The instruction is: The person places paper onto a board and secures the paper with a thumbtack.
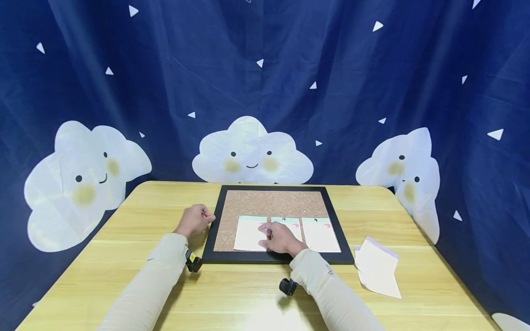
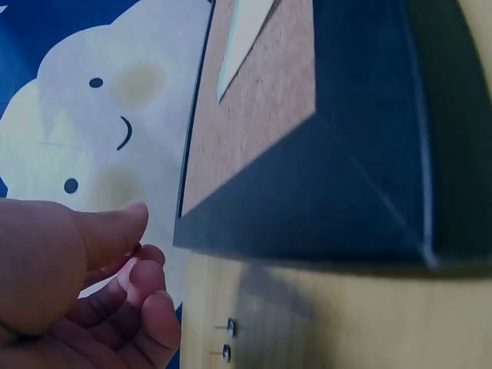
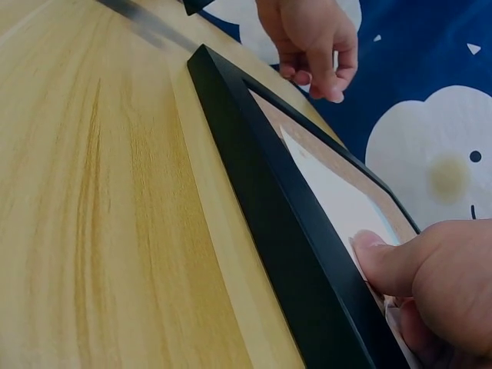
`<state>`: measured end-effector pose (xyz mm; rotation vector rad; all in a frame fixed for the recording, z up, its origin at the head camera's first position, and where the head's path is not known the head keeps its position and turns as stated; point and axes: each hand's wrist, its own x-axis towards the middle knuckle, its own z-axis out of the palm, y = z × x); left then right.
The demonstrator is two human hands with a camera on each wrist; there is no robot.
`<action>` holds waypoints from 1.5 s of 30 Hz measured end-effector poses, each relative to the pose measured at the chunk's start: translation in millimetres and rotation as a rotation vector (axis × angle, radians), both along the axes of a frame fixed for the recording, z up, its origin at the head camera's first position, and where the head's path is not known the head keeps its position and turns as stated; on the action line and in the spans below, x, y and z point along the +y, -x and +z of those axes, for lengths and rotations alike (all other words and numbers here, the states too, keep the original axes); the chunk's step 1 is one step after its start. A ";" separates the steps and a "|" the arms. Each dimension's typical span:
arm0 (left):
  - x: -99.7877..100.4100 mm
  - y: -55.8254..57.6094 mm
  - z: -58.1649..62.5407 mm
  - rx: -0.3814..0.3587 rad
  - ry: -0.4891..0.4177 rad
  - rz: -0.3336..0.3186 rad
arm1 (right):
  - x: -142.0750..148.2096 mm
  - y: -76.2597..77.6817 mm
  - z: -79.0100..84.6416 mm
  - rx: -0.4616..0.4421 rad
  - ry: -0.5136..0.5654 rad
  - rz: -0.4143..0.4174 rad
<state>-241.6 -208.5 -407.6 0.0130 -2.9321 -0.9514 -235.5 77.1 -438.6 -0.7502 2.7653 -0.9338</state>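
A framed corkboard [image 1: 273,202] with a black border lies on the table. Three white note sheets with mint top edges lie in a row on it: a left sheet [image 1: 248,232], a middle one [image 1: 290,221] and a right one [image 1: 320,236]. Small dark tack heads show on the middle and right sheets. My right hand [image 1: 282,237] rests on the left sheet, thumb and forefinger spread and pressing it. Beside the frame's left edge, my left hand [image 1: 194,220] pinches a small dark thumbtack [image 2: 137,250], mostly hidden by the fingertips. Two thumbtacks [image 2: 232,327] lie on the table below that hand.
Loose white sheets [image 1: 377,264] with purple edges lie overlapping right of the frame. The wooden table [image 1: 232,294] reaches a dark blue curtain [image 1: 248,92] with clouds at the back and sides. Each wrist carries a small black camera.
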 end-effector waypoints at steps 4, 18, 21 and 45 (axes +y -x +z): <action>6.2 1.7 2.0 0.002 -0.005 -0.011 | 0.9 1.0 -1.1 0.005 0.010 0.008; 27.0 6.0 1.2 0.011 -0.089 -0.037 | 1.2 0.8 -3.2 0.003 0.037 0.030; 32.8 5.3 3.4 0.005 -0.157 -0.046 | 1.1 1.3 -2.5 -0.006 0.040 0.026; 69.2 24.5 -0.6 -0.083 -0.301 -0.064 | 1.5 0.4 0.4 -0.014 0.046 0.021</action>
